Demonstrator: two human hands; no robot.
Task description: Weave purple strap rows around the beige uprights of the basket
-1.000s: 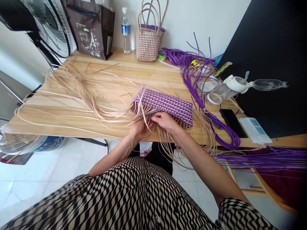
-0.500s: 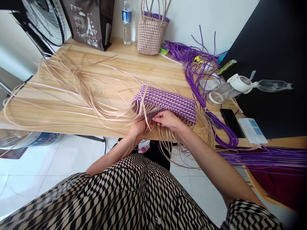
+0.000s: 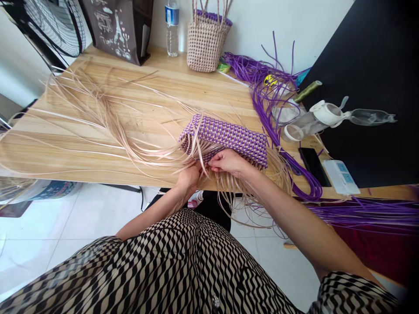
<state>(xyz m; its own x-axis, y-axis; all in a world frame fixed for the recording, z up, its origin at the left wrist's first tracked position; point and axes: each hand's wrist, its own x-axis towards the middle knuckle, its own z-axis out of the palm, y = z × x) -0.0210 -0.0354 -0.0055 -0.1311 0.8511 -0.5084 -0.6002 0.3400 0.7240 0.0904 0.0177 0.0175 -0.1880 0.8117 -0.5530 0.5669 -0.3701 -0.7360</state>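
Note:
A half-woven purple and beige basket (image 3: 229, 137) lies on its side near the front edge of the wooden table (image 3: 98, 144). Long loose beige strips (image 3: 108, 117) fan out from it to the left and hang over the table's edge. My left hand (image 3: 189, 176) pinches beige strips at the basket's near left corner. My right hand (image 3: 229, 161) grips strips right beside it, resting against the woven side. Both sets of fingertips are partly hidden among the strips.
A finished beige basket (image 3: 204, 41), a water bottle (image 3: 172, 26) and a dark tote bag (image 3: 121, 26) stand at the back. Purple strips (image 3: 271, 100) pile at the right, with a clear bottle (image 3: 314, 120), a black phone (image 3: 313, 160) and a power strip (image 3: 340, 176). A fan (image 3: 52, 26) stands at the left.
My view has shifted slightly, so the table sits higher in the picture. Both hands stay at the basket's near edge, with only small finger movements on the strips.

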